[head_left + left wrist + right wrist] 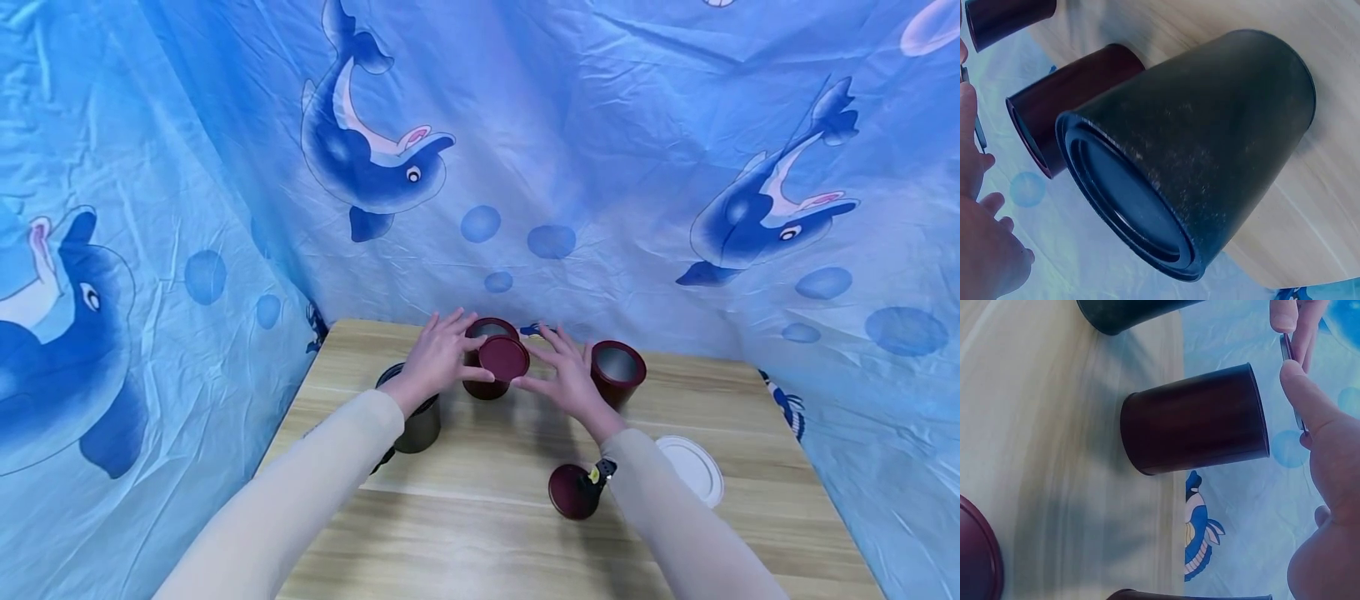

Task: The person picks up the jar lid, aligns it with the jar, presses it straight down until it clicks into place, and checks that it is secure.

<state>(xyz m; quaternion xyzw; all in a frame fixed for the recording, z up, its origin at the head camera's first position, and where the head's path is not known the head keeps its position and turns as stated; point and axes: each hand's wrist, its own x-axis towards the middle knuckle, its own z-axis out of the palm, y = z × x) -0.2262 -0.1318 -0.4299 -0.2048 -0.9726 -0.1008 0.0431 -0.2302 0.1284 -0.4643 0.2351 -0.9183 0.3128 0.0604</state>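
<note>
A round dark red lid (504, 358) is held in the air by both hands, over the front of an uncovered dark red can (480, 388). My left hand (441, 354) pinches the lid's left edge between thumb and fingers. On the opposite edge, my right hand (567, 382) pinches it the same way. The right wrist view catches the lid (1300, 420) nearly edge-on, apart from the upright can (1194, 422). Below my left forearm stands a black can (418, 429); the left wrist view shows a black lid (1132, 194) seated in its top.
Another uncovered dark red can (618, 373) stands behind my right wrist. A second dark red lid (572, 492) lies on the wooden table (465, 533), near a white round lid (693, 468) partly behind my right sleeve. A blue dolphin-print curtain (525, 150) surrounds the table.
</note>
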